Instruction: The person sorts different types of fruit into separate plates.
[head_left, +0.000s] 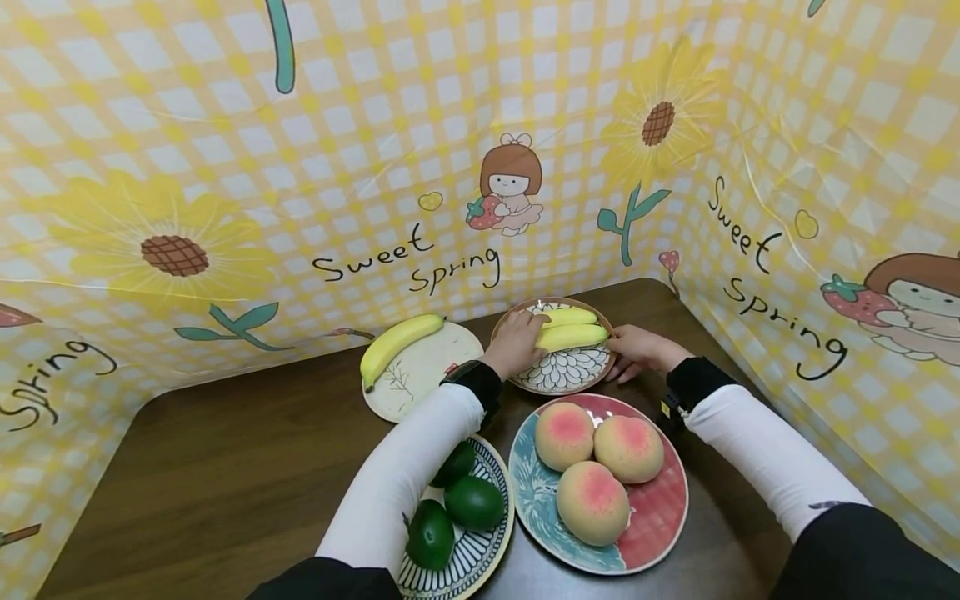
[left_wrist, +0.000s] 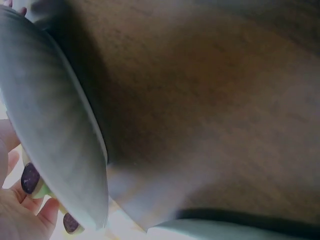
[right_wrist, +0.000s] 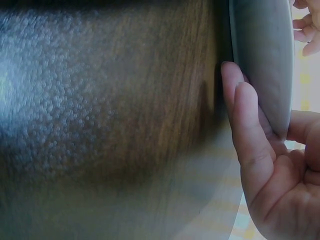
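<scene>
We've got the patterned bowl (head_left: 564, 372) sitting at the back of the dark wooden surface (head_left: 225, 467), with two bananas (head_left: 572, 336) lying in it. Our left hand (head_left: 514, 342) is curled over the bowl's left rim with fingers on the nearer banana, and our right hand (head_left: 637, 350) grips the right rim; in the right wrist view the fingers (right_wrist: 250, 125) press the bowl's outer wall with the thumb over the edge. So both hands are clamped on it, one each side.

Looks like glazed ceramic to us: stiff, probably a bit heavy, slick, and breakable if it tips. The two-sided rim hold seems the safest grip, kept level, since the bananas are loose and could roll.

Room is tight. The cream plate with a single banana (head_left: 397, 343) sits just left, the peach plate (head_left: 660, 508) is right in front, and the striped plate of avocados (head_left: 453, 508) is under our left forearm. The sunflower backdrop (head_left: 225, 208) walls off the back and right. Open surface is mostly front-left.
</scene>
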